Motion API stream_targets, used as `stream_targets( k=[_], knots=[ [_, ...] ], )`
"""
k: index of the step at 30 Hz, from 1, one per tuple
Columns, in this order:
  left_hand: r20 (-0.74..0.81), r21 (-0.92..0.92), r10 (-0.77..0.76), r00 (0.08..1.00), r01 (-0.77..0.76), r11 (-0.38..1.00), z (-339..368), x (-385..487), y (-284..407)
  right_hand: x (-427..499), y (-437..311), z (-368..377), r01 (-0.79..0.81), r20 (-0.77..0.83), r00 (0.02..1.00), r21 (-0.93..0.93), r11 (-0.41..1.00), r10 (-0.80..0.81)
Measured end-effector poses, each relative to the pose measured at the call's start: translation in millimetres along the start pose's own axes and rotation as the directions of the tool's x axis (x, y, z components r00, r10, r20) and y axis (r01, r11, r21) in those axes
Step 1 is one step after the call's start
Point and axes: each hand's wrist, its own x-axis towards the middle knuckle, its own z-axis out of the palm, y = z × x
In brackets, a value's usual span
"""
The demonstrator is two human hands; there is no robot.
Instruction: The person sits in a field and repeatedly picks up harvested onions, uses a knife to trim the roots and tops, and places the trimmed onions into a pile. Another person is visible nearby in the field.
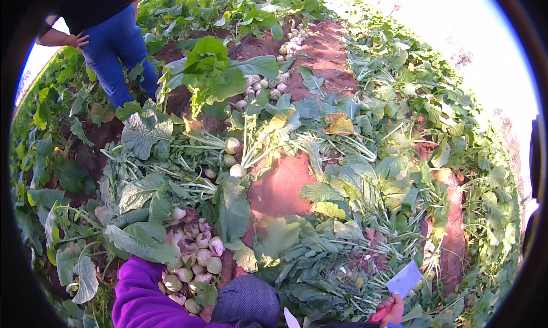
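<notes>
My right hand (393,311), at the lower right, grips a cleaver (404,279) by its red handle. The broad pale blade points up and to the right, over a heap of cut leaves (312,270). My left hand is not in view. At the lower left, a purple sleeve (143,289) reaches to a pile of pale turnips (201,257); its hand is hidden, and I cannot tell whose arm it is. A rounded grey cloth (246,300), perhaps a cap, is beside it. A pale pointed blade-like tip (291,318) shows at the bottom edge.
A person in blue jeans (113,45) stands at the upper left, hand on hip. Leafy turnip tops (171,189) with roots attached (237,171) lie mid-view. More turnips (295,41) line the row ahead. Reddish soil (280,187) shows between leaves; crop rows (492,195) flank both sides.
</notes>
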Motion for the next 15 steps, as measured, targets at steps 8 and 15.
stream_targets(
  k=[8,15],
  knots=[
    [-0.512,-0.590,-0.174,0.841,-0.197,0.783,-11.7,-99.1,68.8,-43.6,-7.8,-3.2,0.063,0.118,0.991,0.021,0.998,-0.065],
    [-0.560,-0.447,-0.162,0.812,-0.132,0.885,-47.2,-96.3,141.6,-41.3,3.7,-10.2,0.192,0.266,0.947,-0.021,0.981,-0.180]
  ],
)
